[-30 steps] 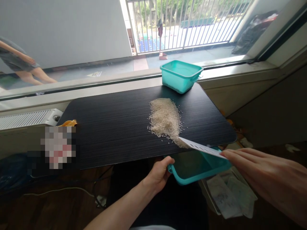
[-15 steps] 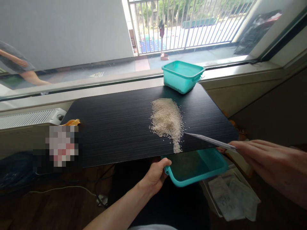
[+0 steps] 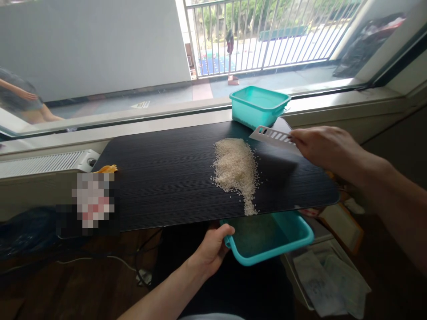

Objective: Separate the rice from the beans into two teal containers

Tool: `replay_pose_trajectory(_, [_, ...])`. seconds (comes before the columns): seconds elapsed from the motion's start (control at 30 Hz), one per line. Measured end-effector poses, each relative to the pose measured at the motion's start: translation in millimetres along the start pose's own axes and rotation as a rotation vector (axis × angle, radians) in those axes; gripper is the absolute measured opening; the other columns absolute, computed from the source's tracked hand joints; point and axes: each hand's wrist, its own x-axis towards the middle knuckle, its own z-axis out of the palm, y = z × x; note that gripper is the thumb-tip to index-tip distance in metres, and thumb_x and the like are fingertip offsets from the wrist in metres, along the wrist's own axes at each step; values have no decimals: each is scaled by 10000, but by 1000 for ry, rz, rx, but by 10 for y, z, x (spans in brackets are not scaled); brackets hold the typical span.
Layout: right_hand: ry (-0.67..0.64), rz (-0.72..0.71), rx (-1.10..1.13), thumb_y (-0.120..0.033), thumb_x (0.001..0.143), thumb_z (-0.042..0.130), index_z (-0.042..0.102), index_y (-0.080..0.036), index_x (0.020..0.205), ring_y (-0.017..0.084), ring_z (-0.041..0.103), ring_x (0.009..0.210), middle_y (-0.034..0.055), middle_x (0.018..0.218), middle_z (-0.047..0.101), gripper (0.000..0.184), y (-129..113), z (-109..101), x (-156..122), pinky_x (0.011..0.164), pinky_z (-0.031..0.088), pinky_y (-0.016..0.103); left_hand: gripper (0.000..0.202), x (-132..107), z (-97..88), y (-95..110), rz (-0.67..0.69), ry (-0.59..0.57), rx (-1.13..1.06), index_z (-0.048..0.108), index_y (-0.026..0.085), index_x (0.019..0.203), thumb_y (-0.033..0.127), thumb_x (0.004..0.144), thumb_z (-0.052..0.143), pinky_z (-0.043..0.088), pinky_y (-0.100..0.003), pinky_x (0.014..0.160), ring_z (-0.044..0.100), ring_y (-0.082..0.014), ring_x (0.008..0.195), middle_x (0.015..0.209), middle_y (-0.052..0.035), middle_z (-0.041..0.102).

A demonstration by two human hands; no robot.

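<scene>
A heap of white rice (image 3: pixel 235 164) lies on the black tabletop (image 3: pixel 167 178), with a narrow tail of grains running to the near edge. My left hand (image 3: pixel 215 246) is closed on the left rim of a turquoise plastic bin (image 3: pixel 271 255), held below that edge and partly under the tabletop. Above the table, right of the rice, my right hand (image 3: pixel 322 144) grips a flat white slotted scraper (image 3: pixel 275 138), apart from the grains. A second turquoise bin (image 3: pixel 260 106) stands at the far right corner, just behind the scraper.
A window sill (image 3: pixel 167 122) and a railing (image 3: pixel 247 40) lie beyond the table. At left are a white radiator (image 3: pixel 50 162) and a yellow cloth-like thing (image 3: pixel 107 169) by the table edge. Papers in plastic sleeves (image 3: pixel 330 275) sit low at right. A person's arm (image 3: pixel 20 91) shows at far left.
My right hand has lifted the scraper from beside the rice's near end, up and away toward the far bin, turning its slotted face into view. My left hand still holds the lower bin.
</scene>
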Motion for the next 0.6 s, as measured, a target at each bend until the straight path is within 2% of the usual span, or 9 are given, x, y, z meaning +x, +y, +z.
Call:
replay_pose_trajectory(0.1, [-27,-37,-6,-342,876,199,586,-112,960,201,594,766,119,799,621,458,-30,36,281,609,341,288,224,-7,18,6,1,9,-4,591,140,821,130,599,619,459,-261,620,537,-110,611,705,0,596])
replay_pose_trajectory(0.2, [-77,-131,-3,-274,859,234,582,-128,902,178,590,746,93,774,610,380,-46,41,294,590,322,264,228,-4,22,7,-7,10,-12,596,133,818,131,592,624,453,-255,608,536,-110,604,694,-3,599])
replay_pose_trajectory(0.3, [-114,-203,4,-193,820,309,565,-154,846,167,579,698,72,737,601,260,-42,21,68,565,325,259,223,10,22,5,-10,17,-30,602,134,808,130,586,625,454,-251,604,540,-108,599,693,-1,607])
replay_pose_trajectory(0.4, [-127,-225,16,-148,792,337,557,-180,857,158,572,670,53,732,593,232,-39,-3,-274,552,349,256,158,29,34,12,-30,42,-31,598,132,733,124,578,626,451,-241,594,532,-97,570,652,9,599])
replay_pose_trajectory(0.53, [-70,-299,113,-149,759,366,553,-184,891,150,577,657,43,751,602,232,-125,-49,-712,544,408,254,186,57,54,24,-36,62,-35,605,129,763,113,578,621,458,-250,625,551,-106,608,686,-3,616])
replay_pose_trajectory(0.6, [-33,-285,155,-145,748,362,561,-202,851,140,580,641,29,734,614,231,-207,-92,-884,540,432,242,197,70,58,18,-34,51,-25,605,130,782,115,586,614,457,-254,625,551,-109,617,697,-5,616])
